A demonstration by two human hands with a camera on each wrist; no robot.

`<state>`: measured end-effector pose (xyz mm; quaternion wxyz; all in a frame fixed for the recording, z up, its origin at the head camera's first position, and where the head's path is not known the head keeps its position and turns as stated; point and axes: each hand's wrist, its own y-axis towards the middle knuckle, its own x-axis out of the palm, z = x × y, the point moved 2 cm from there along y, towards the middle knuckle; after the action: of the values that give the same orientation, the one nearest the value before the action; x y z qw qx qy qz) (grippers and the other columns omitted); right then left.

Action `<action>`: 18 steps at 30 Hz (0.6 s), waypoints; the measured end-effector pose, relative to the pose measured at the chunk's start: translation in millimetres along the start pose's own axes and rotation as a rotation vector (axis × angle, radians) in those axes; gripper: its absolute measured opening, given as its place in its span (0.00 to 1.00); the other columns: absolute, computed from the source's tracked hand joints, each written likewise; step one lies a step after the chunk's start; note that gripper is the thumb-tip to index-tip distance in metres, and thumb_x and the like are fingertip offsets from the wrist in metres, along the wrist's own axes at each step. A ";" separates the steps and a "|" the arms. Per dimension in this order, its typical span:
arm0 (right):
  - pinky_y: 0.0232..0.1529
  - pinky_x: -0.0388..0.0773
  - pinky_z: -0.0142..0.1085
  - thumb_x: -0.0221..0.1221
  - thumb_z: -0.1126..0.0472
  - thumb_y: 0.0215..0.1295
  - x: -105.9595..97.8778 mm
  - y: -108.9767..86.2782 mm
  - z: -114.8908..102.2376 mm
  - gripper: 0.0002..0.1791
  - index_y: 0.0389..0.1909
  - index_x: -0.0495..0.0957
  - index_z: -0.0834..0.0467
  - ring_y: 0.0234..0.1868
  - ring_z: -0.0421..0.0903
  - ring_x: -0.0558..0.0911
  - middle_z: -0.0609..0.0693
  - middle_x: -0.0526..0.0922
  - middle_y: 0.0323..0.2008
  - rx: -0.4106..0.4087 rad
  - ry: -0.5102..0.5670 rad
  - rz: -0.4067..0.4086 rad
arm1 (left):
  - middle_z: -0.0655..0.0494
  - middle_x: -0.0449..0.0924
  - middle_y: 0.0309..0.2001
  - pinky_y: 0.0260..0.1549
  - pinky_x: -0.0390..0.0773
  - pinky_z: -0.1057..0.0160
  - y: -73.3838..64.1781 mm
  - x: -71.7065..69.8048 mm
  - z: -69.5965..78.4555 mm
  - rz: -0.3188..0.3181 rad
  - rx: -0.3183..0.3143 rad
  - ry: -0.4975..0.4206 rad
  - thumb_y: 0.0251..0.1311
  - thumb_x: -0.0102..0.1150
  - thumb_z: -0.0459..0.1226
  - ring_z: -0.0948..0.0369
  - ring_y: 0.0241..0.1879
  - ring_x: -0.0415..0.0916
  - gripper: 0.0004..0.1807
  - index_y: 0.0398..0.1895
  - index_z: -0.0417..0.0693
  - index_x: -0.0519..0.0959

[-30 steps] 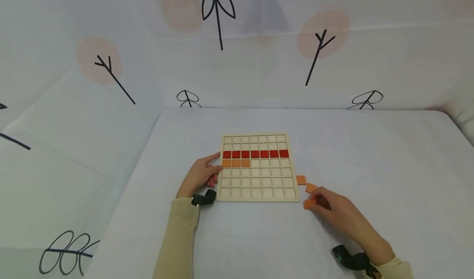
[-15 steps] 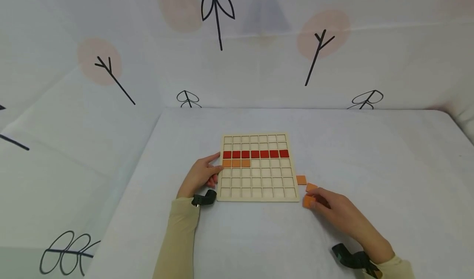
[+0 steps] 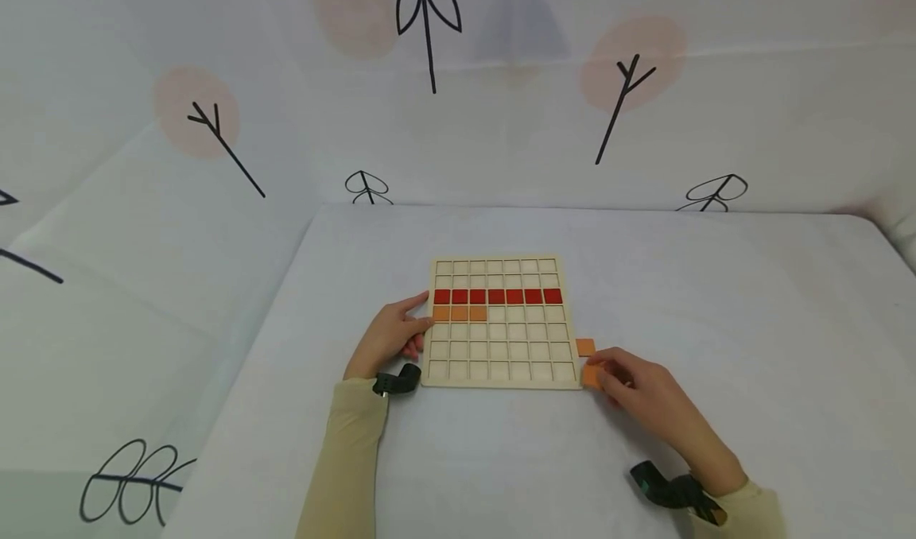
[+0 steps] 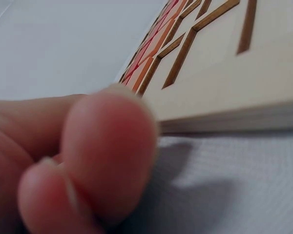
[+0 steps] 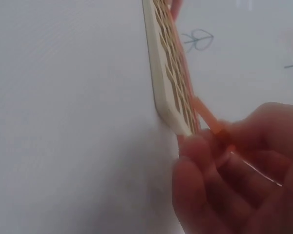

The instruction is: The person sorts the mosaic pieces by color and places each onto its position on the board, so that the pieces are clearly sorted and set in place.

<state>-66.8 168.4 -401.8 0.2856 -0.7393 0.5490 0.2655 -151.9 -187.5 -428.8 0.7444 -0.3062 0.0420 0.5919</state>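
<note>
A wooden grid board (image 3: 499, 386) lies flat on the white table. Red tiles (image 3: 515, 296) fill one row, and several orange tiles (image 3: 459, 313) sit at the left of the row below. My left hand (image 3: 390, 332) holds the board's left edge, its thumb at the rim and the index finger reaching along the side. By the lower right corner, my right hand (image 3: 644, 384) pinches an orange tile (image 3: 590, 377) between thumb and fingers. Another loose orange tile (image 3: 585, 347) lies against the board's right edge. In the right wrist view, fingers (image 5: 195, 190) partly hide the orange pieces.
White cloth covers the table (image 3: 716, 300). A patterned cloth backdrop (image 3: 501, 141) rises behind it and on the left. Dark wrist straps with camera mounts sit on the left wrist (image 3: 397, 380) and the right wrist (image 3: 673, 487).
My right hand has moved slightly forward and left, bringing the orange tile to the board's corner. A second loose tile near the fingers is now hidden. My left hand has stayed at the edge.
</note>
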 end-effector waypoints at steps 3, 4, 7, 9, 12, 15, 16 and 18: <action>0.22 0.68 0.31 0.51 0.63 0.61 1.9 5.1 -2.2 0.11 0.44 0.74 0.52 0.25 0.42 0.72 0.45 0.73 0.23 0.029 0.014 0.006 | 0.49 0.74 0.16 0.13 0.72 0.66 0.5 -0.4 -0.2 0.000 0.002 0.003 0.56 0.57 0.45 0.60 0.11 0.69 0.31 0.64 0.64 0.61; 0.22 0.69 0.31 0.51 0.63 0.61 2.4 6.8 -2.5 0.12 0.44 0.75 0.52 0.26 0.42 0.72 0.46 0.73 0.23 0.030 0.016 0.009 | 0.48 0.74 0.16 0.13 0.72 0.66 0.8 -0.2 -0.3 0.000 0.003 0.003 0.56 0.57 0.45 0.60 0.11 0.69 0.31 0.64 0.64 0.61; 0.23 0.69 0.32 0.52 0.63 0.61 4.0 12.1 -4.2 0.12 0.44 0.75 0.51 0.26 0.43 0.73 0.46 0.74 0.25 0.022 0.035 0.022 | 0.48 0.74 0.16 0.13 0.72 0.66 1.2 0.0 -0.2 -0.003 0.004 0.002 0.56 0.57 0.45 0.60 0.11 0.69 0.31 0.64 0.64 0.61; 0.23 0.70 0.32 0.52 0.62 0.61 4.9 15.4 -6.9 0.11 0.44 0.76 0.50 0.26 0.43 0.74 0.46 0.75 0.24 0.003 0.056 0.032 | 0.48 0.74 0.16 0.13 0.72 0.66 1.1 -0.6 0.0 -0.004 0.003 0.000 0.56 0.57 0.45 0.60 0.11 0.69 0.31 0.64 0.64 0.61; 0.23 0.69 0.32 0.52 0.61 0.61 6.1 20.0 -12.1 0.11 0.43 0.76 0.51 0.24 0.42 0.74 0.46 0.75 0.23 -0.015 0.069 0.051 | 0.48 0.74 0.16 0.13 0.72 0.65 0.7 -1.1 0.3 -0.007 0.002 -0.001 0.56 0.57 0.45 0.60 0.11 0.69 0.31 0.64 0.64 0.61; 0.23 0.69 0.34 0.53 0.61 0.61 7.6 25.1 -17.6 0.10 0.42 0.77 0.52 0.24 0.41 0.74 0.45 0.75 0.25 -0.023 0.060 0.082 | 0.48 0.74 0.16 0.13 0.72 0.65 0.4 -1.0 0.5 -0.008 0.001 -0.002 0.56 0.57 0.44 0.60 0.11 0.69 0.31 0.64 0.63 0.61; 0.23 0.69 0.34 0.53 0.61 0.60 7.9 27.1 -19.4 0.10 0.42 0.78 0.52 0.24 0.41 0.74 0.45 0.76 0.26 -0.019 0.056 0.091 | 0.48 0.74 0.16 0.13 0.72 0.65 0.3 -0.9 0.6 -0.009 0.002 -0.002 0.56 0.57 0.44 0.60 0.11 0.69 0.31 0.64 0.63 0.61; 0.24 0.69 0.35 0.54 0.61 0.59 8.9 31.3 -22.5 0.10 0.42 0.78 0.52 0.25 0.42 0.74 0.46 0.76 0.28 -0.013 0.056 0.102 | 0.48 0.74 0.16 0.14 0.72 0.65 0.2 -0.6 0.8 -0.009 0.003 -0.004 0.56 0.57 0.44 0.60 0.11 0.69 0.31 0.64 0.64 0.61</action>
<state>-92.9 139.1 -396.6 0.2516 -0.7194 0.5918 0.2626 -152.4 -187.6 -427.9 0.7475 -0.3040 0.0399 0.5893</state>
